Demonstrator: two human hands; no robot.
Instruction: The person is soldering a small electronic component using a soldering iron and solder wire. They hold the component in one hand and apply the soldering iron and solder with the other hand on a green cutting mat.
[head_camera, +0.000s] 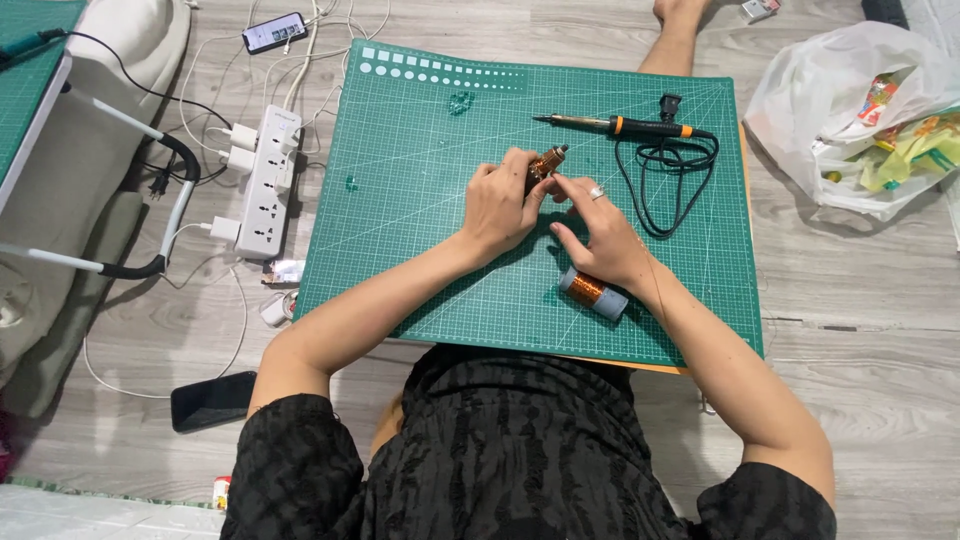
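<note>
- A small copper-wound coil on a dark core (548, 161) is held above the middle of the green gridded cutting mat (420, 250), slightly toward its far edge.
- The left hand (497, 207) is closed around the coil's near end, fingers wrapped over it.
- The right hand (598, 237), a ring on one finger, is pinched narrow just beside the coil; a fine wire may be held between the fingertips, but it is too thin to be made out.
- The coil is judged light and stiff in the core, with delicate, easily kinked windings; it is best gripped by the core ends rather than the copper turns.
- A second spool of copper wire with a grey end (593, 293) lies on the mat near the right wrist.
- An orange-and-black soldering iron (615, 125) with its coiled black cord (668, 180) rests on the far right part of the mat.
- The mat is laid on a grey wood-look floor (860, 300), flat and firm.
- To the left, a white power strip (268, 180) with plugged chargers is seen, with a black phone (212, 400) nearer.
- At the far right, a white plastic bag of coloured items (860, 110) is set.
</note>
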